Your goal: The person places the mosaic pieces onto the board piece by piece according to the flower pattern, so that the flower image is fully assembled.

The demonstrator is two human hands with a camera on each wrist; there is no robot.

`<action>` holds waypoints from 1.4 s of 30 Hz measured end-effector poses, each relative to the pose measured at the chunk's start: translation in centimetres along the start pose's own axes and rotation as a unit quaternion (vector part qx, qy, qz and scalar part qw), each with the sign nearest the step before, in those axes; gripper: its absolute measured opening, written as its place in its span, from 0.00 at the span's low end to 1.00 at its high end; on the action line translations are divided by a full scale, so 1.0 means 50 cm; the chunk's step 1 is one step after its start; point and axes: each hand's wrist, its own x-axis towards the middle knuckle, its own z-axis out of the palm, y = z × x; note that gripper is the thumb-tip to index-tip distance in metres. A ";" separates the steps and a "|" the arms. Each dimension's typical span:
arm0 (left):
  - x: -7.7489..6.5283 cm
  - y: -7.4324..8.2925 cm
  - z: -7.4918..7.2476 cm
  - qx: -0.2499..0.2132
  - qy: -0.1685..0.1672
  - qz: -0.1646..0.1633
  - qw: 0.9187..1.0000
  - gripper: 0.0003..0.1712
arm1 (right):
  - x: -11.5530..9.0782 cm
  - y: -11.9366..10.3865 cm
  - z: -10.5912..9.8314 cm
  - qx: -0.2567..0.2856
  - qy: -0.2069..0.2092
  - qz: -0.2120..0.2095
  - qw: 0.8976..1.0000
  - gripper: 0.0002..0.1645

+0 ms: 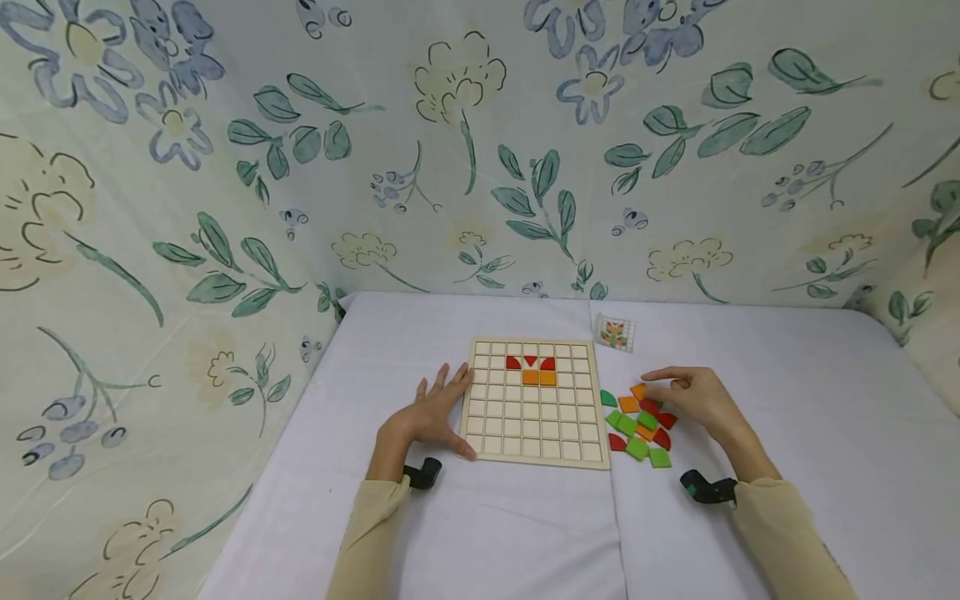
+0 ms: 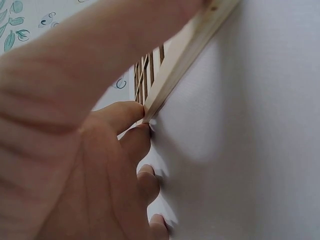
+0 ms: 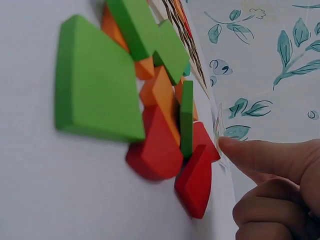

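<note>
A square wooden grid board (image 1: 502, 425) lies on the table with several pieces set in its upper cells: red rounded pieces (image 1: 547, 364), a small red triangle (image 1: 531, 361) and orange squares (image 1: 531, 377). My left hand (image 1: 431, 414) rests spread at the board's left side, thumb by the lower corner; in the left wrist view its fingers (image 2: 135, 142) touch the edge. Over the loose pile to the right, my right hand (image 1: 693, 398) has thumb and forefinger apart, close to an orange piece (image 1: 638, 391). No piece shows clearly between them. Green squares (image 3: 100, 85) and red pieces (image 3: 160, 150) lie nearby.
A small pattern card (image 1: 615, 332) with a coloured flower-like design lies beyond the board's upper right corner. White cloth (image 1: 525, 533) covers the table. A floral curtain (image 1: 465, 208) hangs behind it. Black wrist cameras (image 1: 705, 487) sit at both wrists.
</note>
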 end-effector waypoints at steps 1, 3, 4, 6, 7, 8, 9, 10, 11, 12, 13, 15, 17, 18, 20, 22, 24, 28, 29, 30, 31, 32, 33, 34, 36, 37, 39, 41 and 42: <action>0.000 0.000 0.000 0.000 0.000 0.000 1.000 0.81 | 0.000 0.002 0.001 0.001 0.001 0.003 1.000 0.28; 0.000 -0.001 0.000 0.000 0.000 -0.001 1.000 0.81 | 0.000 0.006 0.002 0.004 0.002 0.006 1.000 0.29; 0.000 -0.002 0.000 0.001 0.000 -0.001 1.000 0.81 | 0.001 0.007 0.003 0.005 0.002 0.007 1.000 0.29; 0.000 -0.002 0.000 0.000 0.000 -0.001 1.000 0.82 | 0.003 0.010 0.005 0.009 -0.002 0.007 1.000 0.29; 0.000 -0.003 0.000 -0.001 0.001 -0.001 1.000 0.82 | 0.003 0.010 0.006 0.012 -0.004 0.005 1.000 0.29; -0.001 -0.003 0.000 -0.001 0.001 0.000 1.000 0.82 | 0.003 0.011 0.006 0.015 -0.007 0.003 1.000 0.29; -0.001 -0.003 0.000 -0.002 0.001 0.002 1.000 0.81 | 0.005 0.012 0.007 0.018 -0.009 0.002 1.000 0.29; -0.001 -0.004 0.000 -0.002 0.001 0.003 1.000 0.81 | 0.005 0.013 0.007 0.020 -0.012 0.000 1.000 0.29; -0.001 -0.004 0.000 -0.002 0.001 0.004 1.000 0.81 | 0.005 0.014 0.008 0.022 -0.014 -0.002 1.000 0.29; -0.001 -0.005 0.000 -0.002 0.000 0.006 1.000 0.81 | 0.005 0.015 0.008 0.024 -0.016 -0.005 1.000 0.29; -0.001 -0.005 0.000 -0.001 0.000 0.007 1.000 0.81 | 0.006 0.016 0.008 0.026 -0.018 -0.005 0.999 0.30; 0.000 -0.005 0.000 -0.001 -0.001 0.008 1.000 0.82 | 0.007 0.017 0.008 0.025 -0.020 -0.004 0.999 0.30; 0.000 -0.005 0.000 0.000 -0.001 0.008 1.000 0.82 | 0.008 0.018 0.007 0.020 -0.020 -0.003 1.000 0.31; 0.000 -0.005 0.000 0.000 -0.001 0.008 1.000 0.82 | 0.009 0.019 0.007 0.017 -0.020 -0.001 1.000 0.31; 0.000 -0.004 0.000 -0.001 -0.001 0.007 1.000 0.82 | 0.010 0.020 0.006 0.014 -0.019 0.001 1.000 0.31; 0.000 -0.004 0.000 -0.001 -0.001 0.006 1.000 0.82 | 0.013 0.021 0.006 0.013 -0.016 0.001 1.000 0.31; 0.000 -0.004 0.000 -0.002 -0.001 0.005 1.000 0.82 | 0.015 0.019 0.007 0.014 -0.013 0.002 1.000 0.31; 0.000 -0.004 0.001 -0.004 -0.001 0.003 1.000 0.82 | 0.023 0.014 0.010 0.012 -0.004 0.014 1.000 0.30; 0.000 -0.004 0.001 -0.005 0.000 0.003 1.000 0.82 | 0.025 0.012 0.011 0.012 -0.002 0.016 1.000 0.30; 0.000 -0.003 0.001 -0.005 0.000 0.003 1.000 0.82 | 0.026 0.011 0.011 0.012 -0.001 0.018 1.000 0.29; 0.000 -0.003 0.001 -0.004 0.001 0.002 1.000 0.82 | 0.028 0.010 0.012 0.011 0.001 0.020 1.000 0.29; 0.000 -0.002 0.001 -0.005 0.001 0.002 1.000 0.82 | 0.030 0.008 0.013 0.010 0.002 0.021 1.000 0.29; 0.000 -0.002 0.001 -0.004 0.002 0.001 1.000 0.82 | 0.031 0.007 0.013 0.009 0.002 0.022 1.000 0.28; 0.000 -0.001 0.000 -0.004 0.001 0.000 1.000 0.82 | 0.032 0.006 0.014 0.009 0.002 0.020 1.000 0.28; 0.000 0.000 -0.001 -0.003 0.001 0.000 1.000 0.82 | 0.034 0.004 0.014 0.008 0.002 0.022 1.000 0.28; 0.000 0.000 -0.001 -0.002 0.001 0.000 1.000 0.82 | 0.035 0.003 0.014 0.009 0.002 0.023 1.000 0.28; 0.000 0.001 -0.001 -0.001 0.001 -0.001 1.000 0.82 | 0.036 0.000 0.014 0.010 0.000 0.023 1.000 0.28; 0.001 0.001 -0.001 -0.002 0.001 -0.001 1.000 0.81 | 0.038 -0.003 0.015 0.013 -0.002 0.023 1.000 0.27; 0.001 0.001 -0.001 -0.002 0.001 -0.001 1.000 0.81 | 0.038 -0.006 0.015 0.015 -0.002 0.021 1.000 0.27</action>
